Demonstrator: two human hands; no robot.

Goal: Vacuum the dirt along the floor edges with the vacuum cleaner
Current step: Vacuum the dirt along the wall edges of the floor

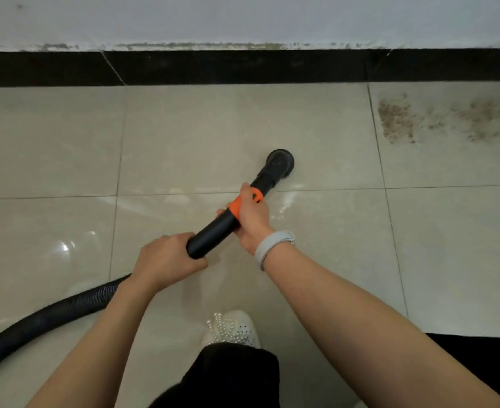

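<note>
Shoe (232, 328) at 6 o'clock; our left hand (166, 260) and right hand (250, 214) wrap the stiff, probably light wand (213, 231), bendy hose (51, 316) trailing to 8, nozzle (280, 164) on the tile, dirt (399, 120) at 2.

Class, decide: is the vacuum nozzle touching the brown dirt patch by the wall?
Apart. The head view shows the nozzle with bare tile between it and the dirt patch to its right.

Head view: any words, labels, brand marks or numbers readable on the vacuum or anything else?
None can be read. The vacuum tube, its orange collar, the round nozzle, the hose, the wristband and the shoe show no legible text.
</note>
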